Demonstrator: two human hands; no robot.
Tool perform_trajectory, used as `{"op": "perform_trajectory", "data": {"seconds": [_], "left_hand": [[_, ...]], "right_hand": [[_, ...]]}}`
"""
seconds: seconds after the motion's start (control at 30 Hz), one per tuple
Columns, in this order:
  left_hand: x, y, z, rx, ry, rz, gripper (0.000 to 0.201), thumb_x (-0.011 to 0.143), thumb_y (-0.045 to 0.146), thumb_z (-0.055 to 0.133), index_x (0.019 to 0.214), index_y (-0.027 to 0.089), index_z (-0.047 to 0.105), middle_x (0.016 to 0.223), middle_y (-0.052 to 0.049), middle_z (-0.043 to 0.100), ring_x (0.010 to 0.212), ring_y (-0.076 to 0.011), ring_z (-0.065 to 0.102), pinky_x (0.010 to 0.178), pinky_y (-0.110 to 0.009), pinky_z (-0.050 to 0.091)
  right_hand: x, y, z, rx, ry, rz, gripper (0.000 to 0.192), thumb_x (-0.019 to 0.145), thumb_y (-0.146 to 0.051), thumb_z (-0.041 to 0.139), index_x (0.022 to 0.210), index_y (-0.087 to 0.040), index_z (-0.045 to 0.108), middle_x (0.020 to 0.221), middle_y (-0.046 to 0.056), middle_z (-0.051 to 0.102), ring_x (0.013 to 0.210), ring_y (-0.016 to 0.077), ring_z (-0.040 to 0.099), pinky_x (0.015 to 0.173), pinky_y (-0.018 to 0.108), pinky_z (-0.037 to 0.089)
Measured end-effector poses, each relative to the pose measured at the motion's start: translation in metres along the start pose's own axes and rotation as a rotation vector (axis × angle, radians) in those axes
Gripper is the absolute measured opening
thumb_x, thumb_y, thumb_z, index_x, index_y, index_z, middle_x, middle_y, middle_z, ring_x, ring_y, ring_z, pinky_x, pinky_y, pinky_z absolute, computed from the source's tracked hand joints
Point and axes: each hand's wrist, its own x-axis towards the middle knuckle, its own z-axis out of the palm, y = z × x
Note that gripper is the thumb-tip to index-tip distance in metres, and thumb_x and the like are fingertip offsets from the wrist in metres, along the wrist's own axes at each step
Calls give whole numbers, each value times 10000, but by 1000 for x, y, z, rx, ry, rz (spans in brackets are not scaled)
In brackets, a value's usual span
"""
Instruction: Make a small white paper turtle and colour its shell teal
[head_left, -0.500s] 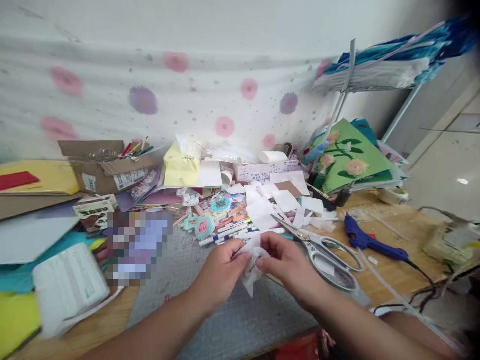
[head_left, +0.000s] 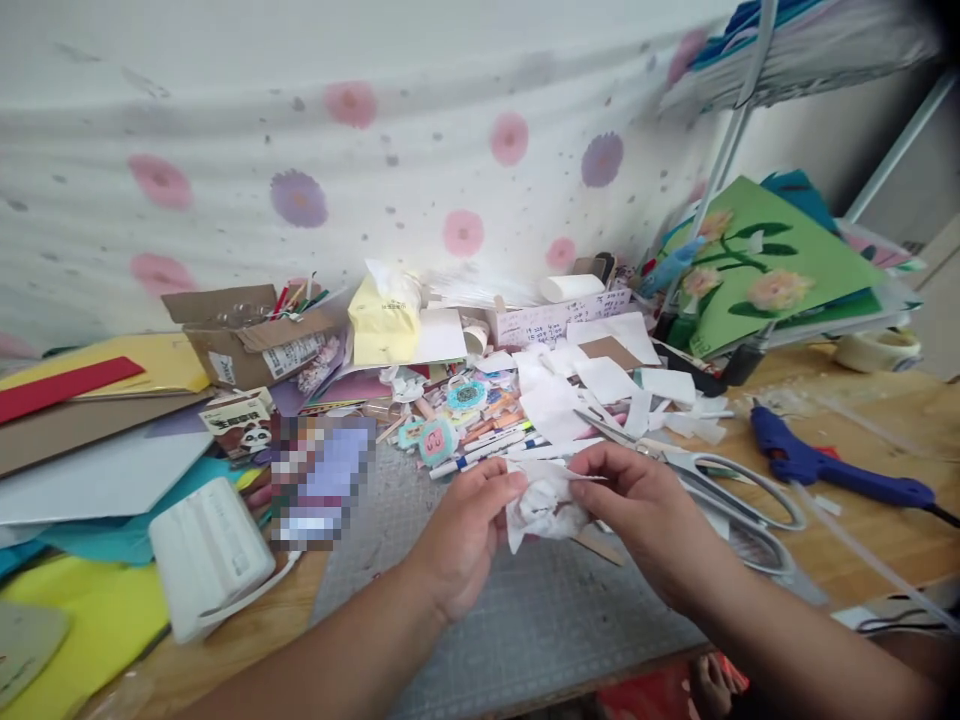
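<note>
Both hands hold one small crumpled white paper piece (head_left: 546, 508) above the grey cutting mat (head_left: 495, 630). My left hand (head_left: 469, 530) pinches its left edge with thumb and fingers. My right hand (head_left: 645, 515) grips its right side. Large scissors (head_left: 712, 480) lie open on the table just right of my right hand. A heap of white paper scraps (head_left: 570, 395) and several pens (head_left: 487, 445) lie just beyond the hands.
A blue glue gun (head_left: 825, 470) lies at the right on the wooden table (head_left: 885, 540). A cardboard box (head_left: 251, 335), coloured card sheets (head_left: 90, 420) and a white device (head_left: 210, 555) fill the left. A green flower card (head_left: 765, 265) leans under a metal rack (head_left: 731, 150).
The paper piece now sits spread wider between both hands, and the hands have moved slightly apart. The view has shifted, so everything appears further right and higher.
</note>
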Motion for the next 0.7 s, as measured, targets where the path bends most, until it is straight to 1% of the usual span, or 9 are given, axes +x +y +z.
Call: {"op": "perform_trajectory", "data": {"seconds": [0.1, 0.17, 0.3, 0.4, 0.47, 0.53, 0.57, 0.63, 0.7], "left_hand": [[-2, -3, 3, -18, 35, -25, 177, 762, 258, 632, 906, 158, 659, 841, -56, 686, 730, -170, 610, 683, -312, 494], [-4, -4, 4, 1, 71, -8, 186, 770, 271, 632, 911, 157, 675, 881, -71, 698, 758, -180, 624, 708, -326, 500], [-6, -5, 6, 7, 124, 36, 197, 777, 307, 635, 901, 164, 689, 899, -73, 704, 788, -180, 621, 695, -300, 493], [-6, -6, 6, 5, 138, 56, 203, 772, 320, 641, 894, 166, 690, 894, -71, 700, 803, -184, 609, 691, -297, 488], [-3, -7, 3, 19, 157, 73, 205, 764, 325, 648, 880, 162, 692, 859, -67, 695, 783, -181, 600, 687, -299, 488], [1, -8, -1, 54, 179, 110, 206, 751, 324, 661, 861, 153, 696, 818, -58, 688, 753, -172, 588, 688, -299, 488], [4, -8, -4, 71, 195, 131, 202, 741, 321, 670, 852, 154, 698, 802, -49, 685, 738, -167, 583, 683, -295, 487], [8, -7, -7, 92, 254, 161, 211, 714, 326, 690, 841, 158, 699, 782, -37, 677, 723, -162, 577, 647, -272, 479], [11, -6, -9, 101, 287, 157, 215, 693, 325, 704, 829, 158, 696, 762, -28, 666, 716, -161, 574, 627, -263, 474]], "right_hand": [[-1, 0, 5, -15, 62, -60, 134, 676, -267, 669, 717, -168, 589, 618, -44, 553, 563, 97, 474, 523, 203, 375], [-1, 1, 7, -35, 90, -90, 129, 684, -268, 670, 720, -170, 594, 638, -36, 564, 581, 105, 493, 540, 210, 395], [-3, 4, 11, -46, 111, -143, 132, 695, -279, 675, 744, -185, 597, 679, -21, 590, 616, 126, 522, 574, 233, 430], [-4, 11, 15, -37, 132, -158, 137, 716, -298, 665, 753, -188, 593, 678, -13, 592, 606, 133, 525, 557, 242, 435], [-4, 16, 19, -52, 114, -165, 130, 739, -303, 650, 751, -187, 593, 671, -8, 588, 601, 137, 534, 557, 251, 446], [-4, 13, 20, -77, 82, -185, 128, 745, -295, 650, 806, -192, 604, 728, 7, 609, 648, 150, 567, 598, 270, 477], [-5, 6, 17, -91, 70, -203, 161, 745, -292, 653, 870, -200, 609, 783, 16, 621, 692, 160, 587, 629, 282, 493], [-10, -19, -1, -148, 82, -276, 346, 736, -294, 666, 1065, -240, 574, 913, 29, 626, 815, 180, 611, 690, 300, 516], [-13, -54, -39, -266, 108, -399, 337, 790, -317, 603, 1120, -269, 553, 902, 17, 632, 853, 177, 622, 760, 315, 519]]}}
